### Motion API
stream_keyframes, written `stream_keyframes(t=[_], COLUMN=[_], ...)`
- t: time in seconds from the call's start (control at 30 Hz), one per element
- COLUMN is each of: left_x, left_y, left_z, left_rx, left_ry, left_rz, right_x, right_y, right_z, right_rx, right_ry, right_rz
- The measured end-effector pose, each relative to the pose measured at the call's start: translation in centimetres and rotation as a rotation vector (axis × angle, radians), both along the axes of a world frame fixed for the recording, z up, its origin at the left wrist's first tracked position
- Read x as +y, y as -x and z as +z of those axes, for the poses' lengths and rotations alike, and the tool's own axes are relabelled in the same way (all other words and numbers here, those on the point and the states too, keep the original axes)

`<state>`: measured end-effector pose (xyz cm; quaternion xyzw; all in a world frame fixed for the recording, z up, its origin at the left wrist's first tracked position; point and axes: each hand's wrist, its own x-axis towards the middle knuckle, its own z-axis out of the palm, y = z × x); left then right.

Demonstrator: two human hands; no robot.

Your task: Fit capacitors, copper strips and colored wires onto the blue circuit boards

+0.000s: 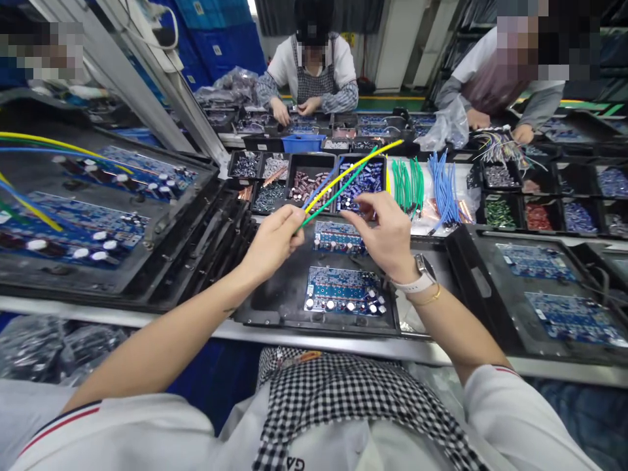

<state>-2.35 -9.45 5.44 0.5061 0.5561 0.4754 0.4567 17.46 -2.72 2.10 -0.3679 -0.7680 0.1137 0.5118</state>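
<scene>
My left hand (275, 241) is closed in a pinch on three short wires (349, 175), one yellow, one green and one blue, which fan up and to the right. My right hand (385, 230) hovers just right of the wires with its fingers curled; what it holds, if anything, I cannot make out. Both hands are above a black tray (275, 297) that carries two blue circuit boards (343, 291) with round capacitors. A white watch and a thin bracelet sit on my right wrist.
Black bins of small parts (309, 186) stand behind the tray, with bundles of green wires (407, 186) and blue wires (444, 190) to their right. More trays with boards lie left (88, 222) and right (554, 294). Two other people work across the bench.
</scene>
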Motion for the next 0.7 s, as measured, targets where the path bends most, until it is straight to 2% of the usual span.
stream_keyframes(t=[0.07, 0.17, 0.3, 0.37, 0.47, 0.6, 0.7], left_x=[-0.1, 0.1, 1.1, 1.7, 2.5, 3.3, 3.8], left_y=[0.2, 0.4, 1.5, 2.2, 3.0, 3.1, 3.2], left_z=[0.2, 0.0, -1.3, -2.2, -3.1, -3.6, -4.0], left_rx=[-0.018, 0.009, 0.123, 0.156, 0.168, 0.225, 0.269], left_ry=[0.056, 0.111, 0.042, -0.016, -0.079, -0.151, -0.144], left_rz=[-0.009, -0.052, 0.056, 0.126, 0.162, 0.139, 0.099], right_x=[0.9, 2.5, 3.5, 3.6, 3.9, 5.1, 5.9], right_y=[-0.2, -0.4, -0.7, -0.4, 0.8, 2.4, 2.6], right_z=[0.3, 0.5, 0.3, 0.0, -0.9, -2.4, -3.3], right_rx=[-0.155, -0.378, -0.535, -0.545, -0.511, -0.420, -0.353], right_ry=[-0.081, -0.099, -0.075, -0.066, 0.018, 0.244, 0.325], right_rz=[-0.043, -0.043, 0.015, 0.040, 0.128, 0.330, 0.386])
